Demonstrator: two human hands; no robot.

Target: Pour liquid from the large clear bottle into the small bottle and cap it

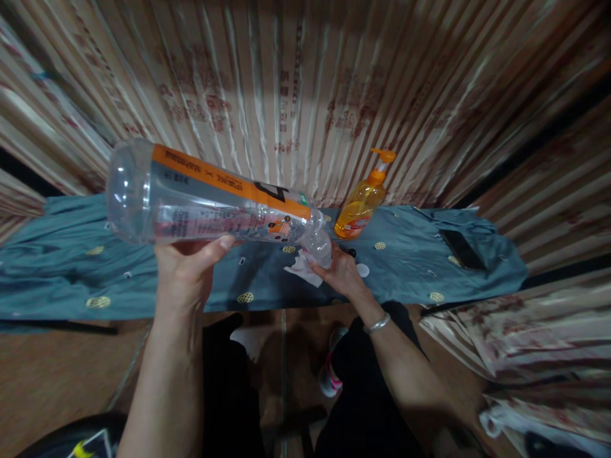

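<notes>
My left hand [188, 267] is wrapped around a large clear plastic bottle [224, 203] with an orange and grey label. The bottle lies tilted almost sideways, its neck pointing right and slightly down. My right hand [341, 270] grips a small clear container [317, 247] right at that neck; whether the two touch I cannot tell. Beneath them, a crumpled white tissue [305, 268] rests on the cloth. Beyond my right hand stands a pump bottle [358, 207] of orange liquid.
A teal patterned cloth [157, 289] covers the narrow table. On its right side lies a dark phone [462, 249]. Near my right hand are a white disc [363, 270] and a small black object [352, 252]. Pleated curtains [258, 83] hang close behind and at both sides.
</notes>
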